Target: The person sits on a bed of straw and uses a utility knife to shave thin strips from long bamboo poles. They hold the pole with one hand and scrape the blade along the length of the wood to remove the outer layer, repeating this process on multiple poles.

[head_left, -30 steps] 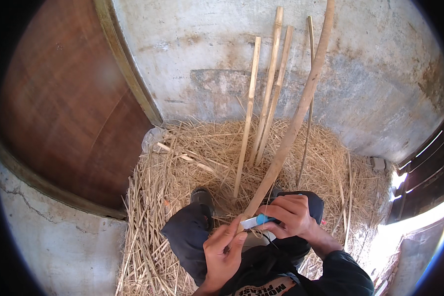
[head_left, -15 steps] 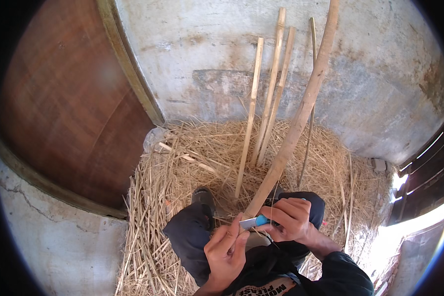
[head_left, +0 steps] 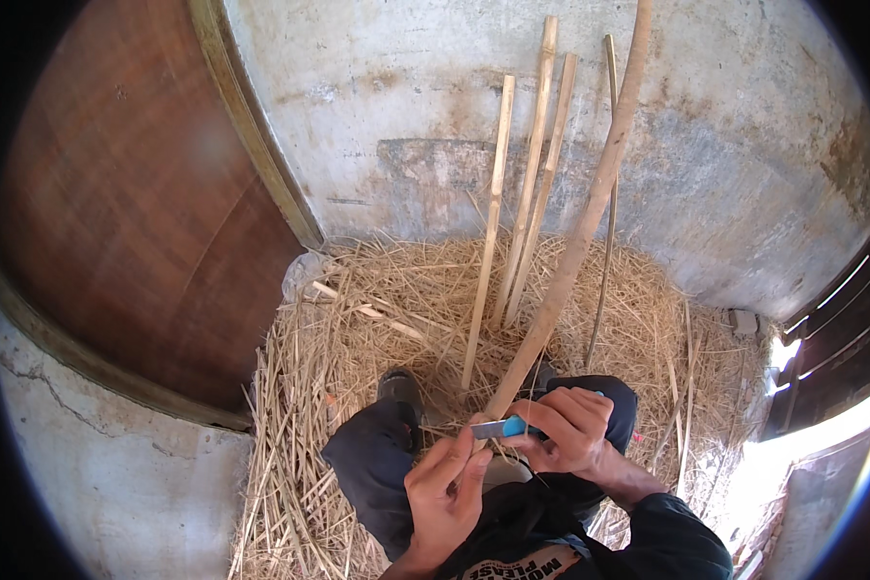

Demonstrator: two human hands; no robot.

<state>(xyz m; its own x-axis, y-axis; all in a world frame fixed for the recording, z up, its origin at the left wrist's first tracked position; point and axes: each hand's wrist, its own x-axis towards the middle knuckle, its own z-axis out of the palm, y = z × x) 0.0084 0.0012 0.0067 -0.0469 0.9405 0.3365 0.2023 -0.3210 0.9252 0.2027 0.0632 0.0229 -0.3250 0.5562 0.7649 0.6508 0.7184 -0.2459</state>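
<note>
A long, slightly bent wooden pole (head_left: 582, 237) slants from the top of the view down to a place between my knees. Its near end is pinched in the fingers of my left hand (head_left: 447, 495). My right hand (head_left: 572, 430) is closed around a knife with a blue handle (head_left: 514, 426). The short grey blade points left and lies across the pole's near end, close to my left fingertips. Whether the edge bites into the wood cannot be made out. My fingers partly hide the pole's tip.
Several split bamboo strips (head_left: 490, 232) and a thin dark stick (head_left: 606, 208) lean by the stained wall (head_left: 744, 164). Straw (head_left: 377, 280) covers the floor around my boots (head_left: 401, 391). A brown wooden panel (head_left: 145, 213) stands at left; a slatted opening (head_left: 831, 319) lets in light at right.
The pole has shifted a little to the left at its upper part. The blade has turned slightly and moved a little to the right; both hands keep their grip.
</note>
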